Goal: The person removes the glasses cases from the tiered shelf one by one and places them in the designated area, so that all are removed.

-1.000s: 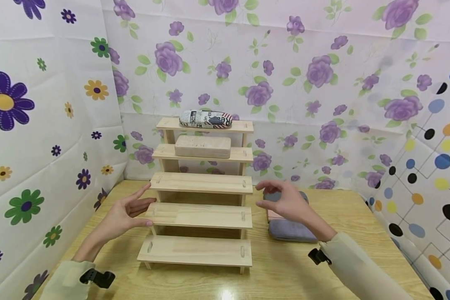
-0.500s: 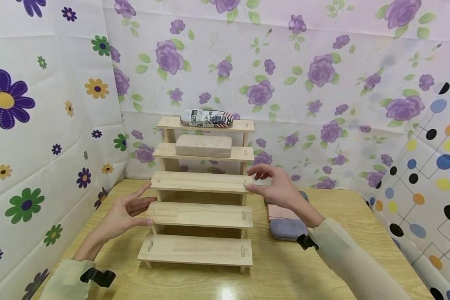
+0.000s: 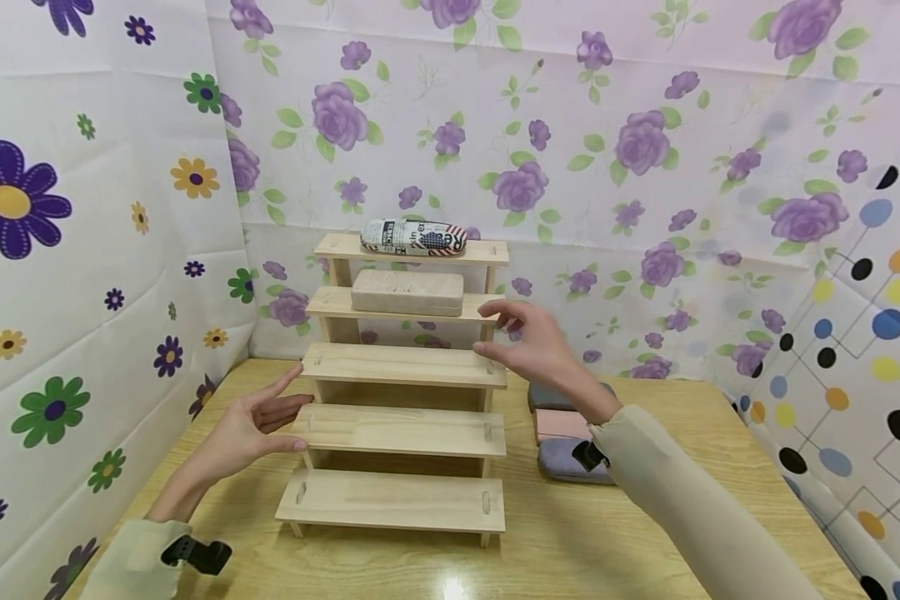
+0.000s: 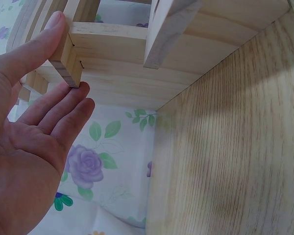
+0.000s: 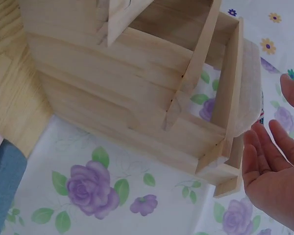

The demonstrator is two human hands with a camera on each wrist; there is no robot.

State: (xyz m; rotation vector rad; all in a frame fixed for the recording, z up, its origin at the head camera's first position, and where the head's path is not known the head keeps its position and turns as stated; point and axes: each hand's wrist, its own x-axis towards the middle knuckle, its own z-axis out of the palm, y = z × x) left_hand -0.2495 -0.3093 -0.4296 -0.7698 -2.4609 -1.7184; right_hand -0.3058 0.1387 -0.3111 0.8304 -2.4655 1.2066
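Note:
A five-step wooden display stand [image 3: 397,364] stands on the table. My left hand [image 3: 243,429] is at its left side, thumb on the second step from the bottom. In the left wrist view, the loosely extended fingers [image 4: 71,112] meet that board's end. A beige glasses case [image 3: 408,293] lies on the fourth step. Beside its right end hovers my right hand [image 3: 532,342], thumb and fingers parted with nothing between them. The right wrist view shows its fingertips close to the case's end. A newspaper-print glasses case [image 3: 412,237] lies on the top step.
Right of the stand, a blue-grey case [image 3: 547,397], a pink case [image 3: 560,424] and a purple-blue case [image 3: 558,460] lie in a row on the wooden table [image 3: 690,500]. My right forearm passes over part of them. Floral cloth [image 3: 570,183] hangs behind.
My right hand has moved left and up, from above the cases on the table to the right end of the fourth step. The left hand and the stand keep their places.

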